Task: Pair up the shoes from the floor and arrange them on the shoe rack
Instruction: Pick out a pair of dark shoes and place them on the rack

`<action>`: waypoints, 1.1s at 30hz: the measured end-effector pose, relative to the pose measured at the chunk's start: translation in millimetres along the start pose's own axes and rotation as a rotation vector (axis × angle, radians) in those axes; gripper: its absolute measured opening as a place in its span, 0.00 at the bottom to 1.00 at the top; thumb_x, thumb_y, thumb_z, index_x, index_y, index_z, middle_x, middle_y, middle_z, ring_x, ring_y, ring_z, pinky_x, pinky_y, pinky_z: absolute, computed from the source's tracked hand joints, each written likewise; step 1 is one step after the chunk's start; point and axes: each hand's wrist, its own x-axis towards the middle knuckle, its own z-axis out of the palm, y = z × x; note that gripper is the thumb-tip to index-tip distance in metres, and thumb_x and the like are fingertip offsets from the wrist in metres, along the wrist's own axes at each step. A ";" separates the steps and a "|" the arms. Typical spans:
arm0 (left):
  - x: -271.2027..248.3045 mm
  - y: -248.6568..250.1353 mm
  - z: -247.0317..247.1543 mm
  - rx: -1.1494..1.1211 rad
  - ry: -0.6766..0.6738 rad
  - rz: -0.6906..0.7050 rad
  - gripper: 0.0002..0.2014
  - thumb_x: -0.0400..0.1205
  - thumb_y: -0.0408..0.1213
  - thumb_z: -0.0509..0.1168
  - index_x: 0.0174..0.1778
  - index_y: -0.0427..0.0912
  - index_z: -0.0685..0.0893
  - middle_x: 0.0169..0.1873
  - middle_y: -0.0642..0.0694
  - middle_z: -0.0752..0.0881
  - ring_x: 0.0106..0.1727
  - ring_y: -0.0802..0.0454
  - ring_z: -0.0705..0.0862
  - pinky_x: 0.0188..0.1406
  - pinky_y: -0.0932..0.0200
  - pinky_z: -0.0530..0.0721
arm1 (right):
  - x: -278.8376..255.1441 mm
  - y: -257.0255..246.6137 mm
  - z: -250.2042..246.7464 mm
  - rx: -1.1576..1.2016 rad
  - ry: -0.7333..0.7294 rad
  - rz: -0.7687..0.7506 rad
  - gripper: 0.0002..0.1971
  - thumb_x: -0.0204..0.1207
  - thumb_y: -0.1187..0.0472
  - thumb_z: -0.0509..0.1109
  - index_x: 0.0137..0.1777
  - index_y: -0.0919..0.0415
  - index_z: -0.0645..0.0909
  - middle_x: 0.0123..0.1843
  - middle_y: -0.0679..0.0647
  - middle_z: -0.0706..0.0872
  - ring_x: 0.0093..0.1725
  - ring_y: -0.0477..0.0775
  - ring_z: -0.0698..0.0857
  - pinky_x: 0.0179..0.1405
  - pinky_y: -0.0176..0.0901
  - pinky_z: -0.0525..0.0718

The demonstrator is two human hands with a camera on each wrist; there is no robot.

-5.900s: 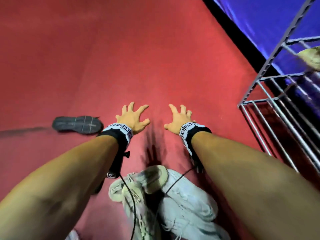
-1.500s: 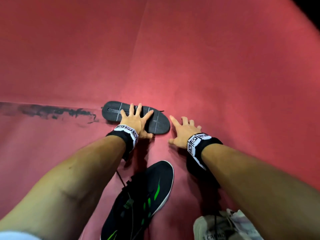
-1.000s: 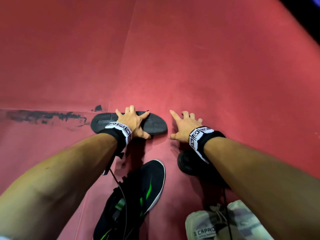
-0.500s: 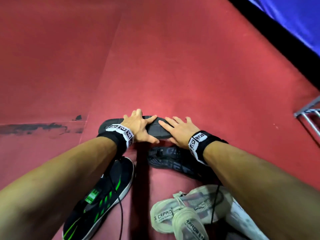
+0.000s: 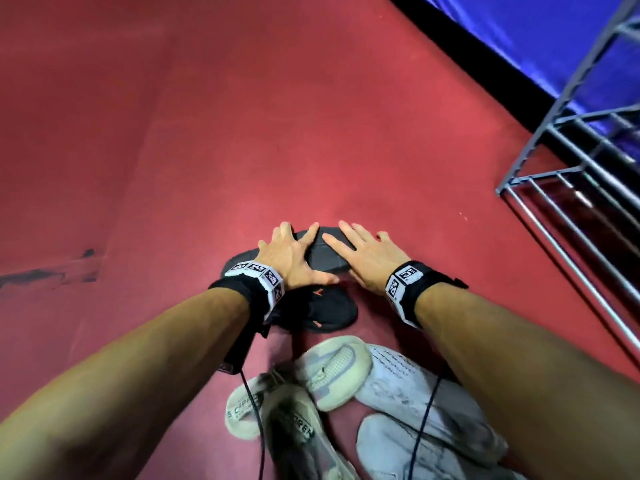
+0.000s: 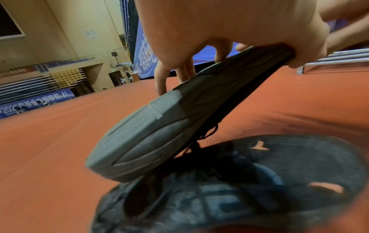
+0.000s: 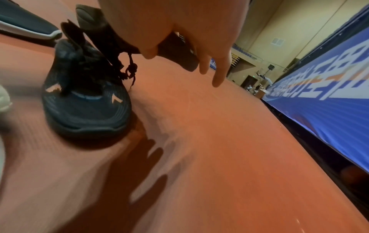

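Note:
A black shoe is turned sole-up, its grey tread tilted and raised off the red floor. My left hand grips its middle, fingers over the far edge and thumb on the near edge. My right hand holds the toe end, thumb on the near side and fingers spread over the sole. Its mate, black with orange marks, stands upright just below my hands. The grey metal shoe rack stands at the right.
Several pale grey and beige sneakers lie heaped near my forearms. A black shoe with a white sole lies farther left. A blue banner runs along the floor's far right edge behind the rack.
My left hand carried the upside-down shoe rightward to the other black shoe and lifted it. My right hand came onto its toe end. The rack has come into the head view.

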 end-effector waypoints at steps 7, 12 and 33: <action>-16.2 11.5 34.5 0.084 -0.090 0.112 0.51 0.73 0.69 0.65 0.83 0.64 0.38 0.84 0.41 0.48 0.84 0.41 0.50 0.75 0.25 0.56 | -38.0 34.9 21.3 0.169 -0.078 0.105 0.29 0.86 0.54 0.57 0.85 0.49 0.52 0.81 0.57 0.67 0.79 0.58 0.67 0.71 0.60 0.67; -14.4 8.0 35.9 0.175 -0.068 0.117 0.50 0.76 0.60 0.67 0.83 0.63 0.36 0.84 0.42 0.48 0.85 0.41 0.46 0.74 0.20 0.50 | -47.4 48.9 20.9 0.414 -0.112 0.356 0.20 0.85 0.52 0.60 0.74 0.54 0.66 0.61 0.64 0.84 0.60 0.68 0.83 0.55 0.52 0.78; -5.8 -30.6 64.2 0.122 -0.208 0.100 0.53 0.71 0.69 0.67 0.81 0.71 0.36 0.84 0.50 0.31 0.85 0.42 0.38 0.75 0.20 0.47 | -1.8 35.8 64.5 0.255 -0.176 0.460 0.59 0.70 0.33 0.72 0.85 0.49 0.32 0.87 0.62 0.40 0.85 0.70 0.41 0.74 0.83 0.48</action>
